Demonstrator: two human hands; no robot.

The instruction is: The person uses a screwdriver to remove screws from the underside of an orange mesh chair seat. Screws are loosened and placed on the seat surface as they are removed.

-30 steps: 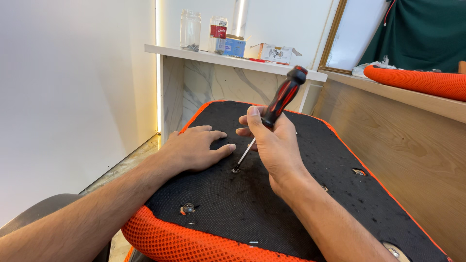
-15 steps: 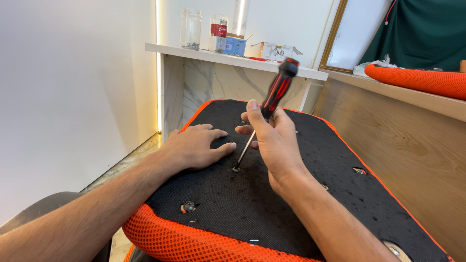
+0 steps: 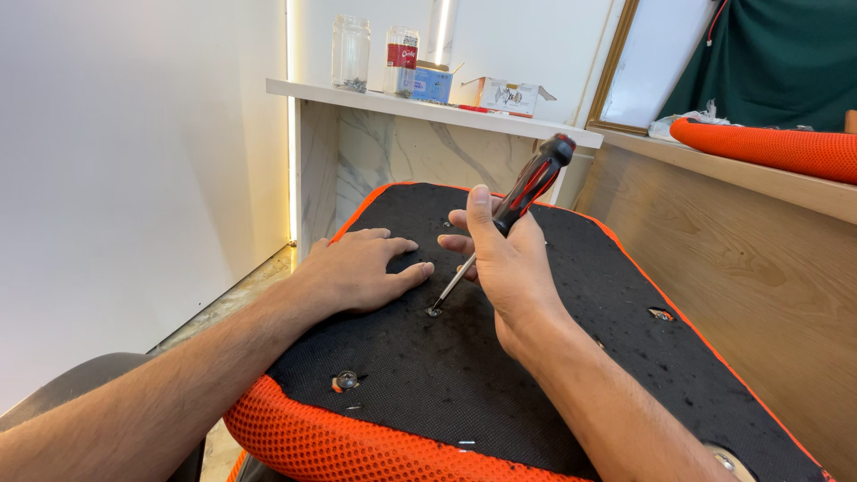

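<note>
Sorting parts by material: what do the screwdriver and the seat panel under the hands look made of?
Screwdriver: glossy red-and-black handle, likely plastic or rubber; thin shiny shaft, probably steel. Seat panel: matte black fuzzy fabric; its edge is orange open-weave mesh, seemingly synthetic.

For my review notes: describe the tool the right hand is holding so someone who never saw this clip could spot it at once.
Find the black fabric panel with orange mesh edging filling the lower middle of the view. Above its centre the right hand grips a screwdriver, its thin metal shaft slanting down to a fixing point beside the left hand. Its red-and-black handle makes it the only long, slanted tool there.
</note>
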